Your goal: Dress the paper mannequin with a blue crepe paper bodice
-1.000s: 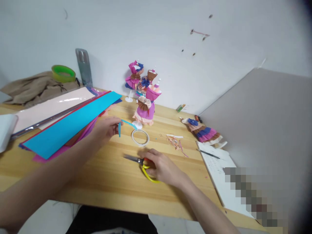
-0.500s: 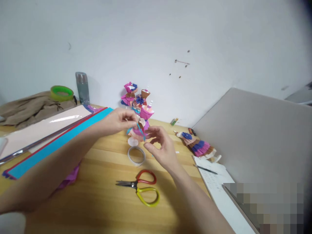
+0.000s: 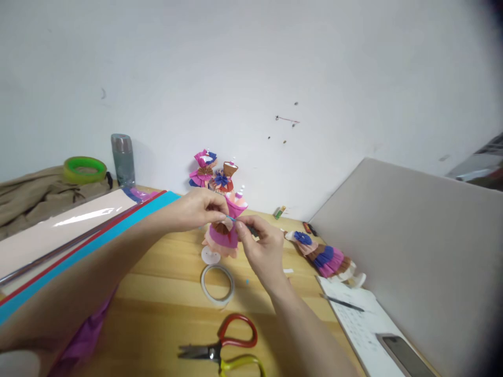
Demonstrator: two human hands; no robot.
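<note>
A thin blue strip [image 3: 231, 218] is stretched between my two hands. My left hand [image 3: 200, 210] pinches one end and my right hand [image 3: 261, 246] pinches the other, fingers closed. Just behind them stands a doll figure in a pink and peach paper dress [image 3: 223, 238], partly hidden by the hands. A white disc [image 3: 210, 255] and a roll of white tape [image 3: 217, 285] lie below the hands. Nearer the front are scissors [image 3: 214, 352] with one red and one yellow handle.
More paper-dressed dolls [image 3: 204, 170] stand by the wall; another doll [image 3: 324, 256] lies right, near a notebook [image 3: 353, 314] with pen and phone [image 3: 404, 356]. Blue paper [image 3: 118, 230], a flask [image 3: 123, 159] and green tape [image 3: 85, 170] are left. A grey panel [image 3: 412, 246] rises right.
My right hand's fingers have closed on the strip's free end, which hung between the hands before. The view has tilted up, so the table things appear lower.
</note>
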